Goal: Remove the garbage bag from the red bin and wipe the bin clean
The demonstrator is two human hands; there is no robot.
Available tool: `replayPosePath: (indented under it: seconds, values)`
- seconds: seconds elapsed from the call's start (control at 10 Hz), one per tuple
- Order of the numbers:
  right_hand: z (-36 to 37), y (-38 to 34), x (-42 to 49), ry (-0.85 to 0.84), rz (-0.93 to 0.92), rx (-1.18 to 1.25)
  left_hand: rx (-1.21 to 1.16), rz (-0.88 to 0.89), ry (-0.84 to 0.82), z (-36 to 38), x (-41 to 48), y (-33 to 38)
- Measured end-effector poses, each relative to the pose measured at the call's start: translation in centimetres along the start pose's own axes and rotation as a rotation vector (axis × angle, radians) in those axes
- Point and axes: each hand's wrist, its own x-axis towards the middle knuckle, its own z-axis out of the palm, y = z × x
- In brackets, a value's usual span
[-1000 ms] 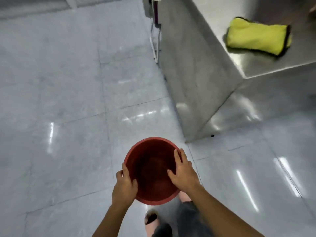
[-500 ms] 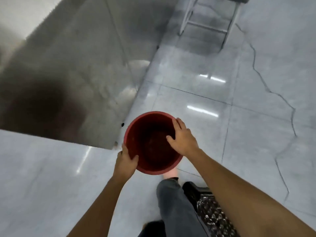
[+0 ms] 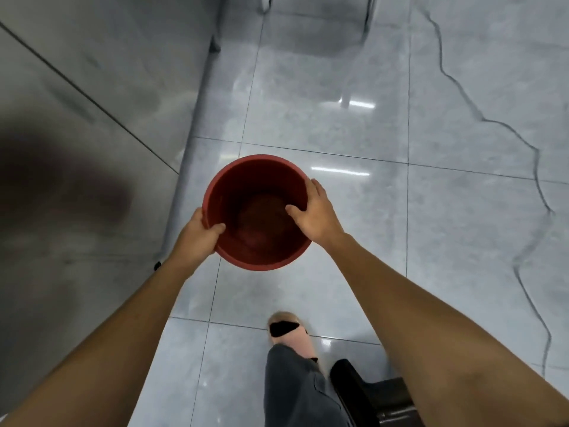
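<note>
A round red bin (image 3: 258, 192) is held out in front of me above the grey tiled floor, its mouth facing up. Its inside is bare and dark red, with no bag in it. My left hand (image 3: 201, 231) grips the rim on the near left, thumb inside. Over the right rim lies my right hand (image 3: 317, 211), fingers outside and thumb inside. No cloth is in view.
A steel cabinet side (image 3: 92, 124) fills the left. Chair legs (image 3: 368, 13) stand at the top. A dark cracked line (image 3: 535, 167) runs down the right tiles. My foot in a pink slipper (image 3: 289, 331) and a black object (image 3: 372, 392) are below.
The view has swung round past the steel cabinet; the yellow cloth on its top is out of sight. Both hands keep hold of the bin, which is carried along.
</note>
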Motion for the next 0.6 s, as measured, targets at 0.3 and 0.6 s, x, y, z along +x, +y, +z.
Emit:
replayPosePath:
  seconds: [0.3, 0.6]
  values:
    - [4.2, 3.1, 4.7, -0.051, -0.041, 0.117, -0.100, -0.074, 0.033, 1.9, 6.4, -4.0]
    - [4.3, 1.6, 2.9, -0.069, -0.132, -0.274, 0.189, -0.057, 0.202, 1.8, 2.9, -4.0]
